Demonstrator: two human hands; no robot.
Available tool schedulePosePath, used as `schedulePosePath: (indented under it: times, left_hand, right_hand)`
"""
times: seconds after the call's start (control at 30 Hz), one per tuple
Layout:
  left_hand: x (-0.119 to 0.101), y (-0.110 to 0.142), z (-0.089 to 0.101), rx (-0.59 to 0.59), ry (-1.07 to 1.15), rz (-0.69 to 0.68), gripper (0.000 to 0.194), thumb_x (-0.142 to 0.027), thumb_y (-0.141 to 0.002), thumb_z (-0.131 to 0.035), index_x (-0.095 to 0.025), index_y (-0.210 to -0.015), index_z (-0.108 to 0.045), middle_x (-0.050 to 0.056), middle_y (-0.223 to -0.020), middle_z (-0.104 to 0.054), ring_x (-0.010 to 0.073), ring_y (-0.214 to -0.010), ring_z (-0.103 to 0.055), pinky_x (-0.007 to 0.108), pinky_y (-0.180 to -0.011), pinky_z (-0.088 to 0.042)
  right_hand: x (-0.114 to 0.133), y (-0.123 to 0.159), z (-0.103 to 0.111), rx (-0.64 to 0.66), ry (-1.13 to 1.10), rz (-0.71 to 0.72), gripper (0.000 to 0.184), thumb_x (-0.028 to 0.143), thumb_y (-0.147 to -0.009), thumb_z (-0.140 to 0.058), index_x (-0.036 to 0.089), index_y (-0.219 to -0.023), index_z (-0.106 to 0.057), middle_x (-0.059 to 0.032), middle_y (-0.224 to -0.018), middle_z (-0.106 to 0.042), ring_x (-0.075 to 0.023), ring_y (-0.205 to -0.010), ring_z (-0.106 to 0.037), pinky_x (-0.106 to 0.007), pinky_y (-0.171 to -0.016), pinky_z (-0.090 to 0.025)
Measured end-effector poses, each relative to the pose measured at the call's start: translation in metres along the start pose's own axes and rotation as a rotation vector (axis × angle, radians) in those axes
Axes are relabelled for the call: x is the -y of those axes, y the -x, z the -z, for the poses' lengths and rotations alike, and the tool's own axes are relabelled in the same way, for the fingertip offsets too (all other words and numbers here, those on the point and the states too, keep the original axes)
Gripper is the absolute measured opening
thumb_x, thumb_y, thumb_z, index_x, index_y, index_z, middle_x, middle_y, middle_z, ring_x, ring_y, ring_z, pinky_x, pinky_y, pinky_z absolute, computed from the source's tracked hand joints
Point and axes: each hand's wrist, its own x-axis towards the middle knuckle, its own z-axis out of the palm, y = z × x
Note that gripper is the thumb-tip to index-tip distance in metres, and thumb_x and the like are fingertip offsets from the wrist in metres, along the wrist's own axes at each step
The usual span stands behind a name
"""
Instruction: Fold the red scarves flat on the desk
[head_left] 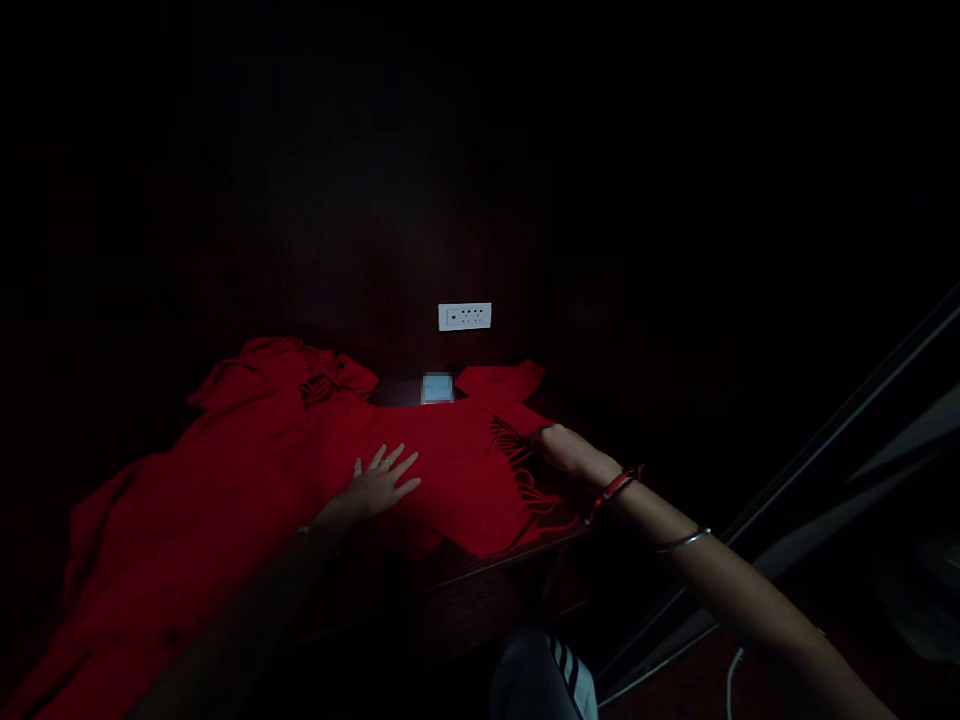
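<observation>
A large red scarf (442, 455) with a fringed end lies spread over a dark wooden table (480, 570). My left hand (384, 484) rests flat on the cloth, fingers spread, a ring on one of them. At the fringed end, my right hand (559, 443) is closed on a part of the scarf; its fingertips are hidden in shadow. Loose fringe strands (529, 475) hang between that hand and the flat cloth. To the left the scarf is bunched in folds (277, 375) and runs down past the table's front.
A white wall socket (465, 317) is set in the dark wall behind the table. A small pale square item (437, 388) lies at the back of the table. My knee (540, 675) is below the front edge. A white cable (731, 680) shows at lower right.
</observation>
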Motion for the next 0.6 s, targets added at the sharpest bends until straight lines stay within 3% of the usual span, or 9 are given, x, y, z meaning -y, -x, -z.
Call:
schedulePosePath:
  times: [0.17, 0.3, 0.43, 0.6]
  left_hand:
    - [-0.019, -0.003, 0.025, 0.059, -0.090, 0.012, 0.058, -0.052, -0.080, -0.033, -0.027, -0.131, -0.029, 0.008, -0.141, -0.015, 0.0342, -0.127, -0.008, 0.063, -0.093, -0.007]
    - [-0.045, -0.026, 0.038, 0.025, -0.073, -0.096, 0.061, -0.053, -0.079, -0.033, -0.021, -0.131, -0.029, 0.010, -0.141, -0.015, 0.0293, -0.128, -0.010, 0.056, -0.097, -0.011]
    - [-0.055, -0.049, 0.025, -0.010, 0.025, -0.056, 0.063, -0.056, -0.082, -0.024, -0.021, -0.134, -0.022, 0.009, -0.141, -0.013, 0.0274, -0.128, -0.011, 0.051, -0.098, -0.017]
    - [-0.046, -0.057, 0.002, -0.056, 0.012, -0.054, 0.058, -0.054, -0.083, -0.020, -0.024, -0.134, -0.022, 0.005, -0.141, -0.015, 0.0241, -0.129, -0.011, 0.048, -0.100, -0.013]
  right_hand:
    - [-0.014, 0.003, 0.024, -0.102, 0.247, -0.120, 0.021, 0.008, -0.075, -0.041, 0.013, -0.078, -0.061, -0.0144, -0.091, -0.058, -0.0234, -0.085, -0.050, -0.031, -0.070, -0.037]
    - [0.005, -0.013, 0.014, -0.148, 0.155, 0.145, 0.019, 0.011, -0.073, -0.046, 0.014, -0.087, -0.059, -0.0113, -0.097, -0.054, -0.0209, -0.090, -0.047, -0.031, -0.080, -0.035]
    - [0.027, -0.045, -0.014, -0.083, 0.080, 0.412, 0.023, 0.008, -0.072, -0.047, 0.013, -0.092, -0.057, -0.0090, -0.095, -0.056, -0.0173, -0.089, -0.048, -0.026, -0.080, -0.035]
    - [0.016, -0.073, -0.029, 0.005, 0.219, 0.426, 0.020, 0.008, -0.076, -0.043, 0.016, -0.086, -0.058, -0.0095, -0.092, -0.059, -0.0177, -0.084, -0.052, -0.028, -0.073, -0.036]
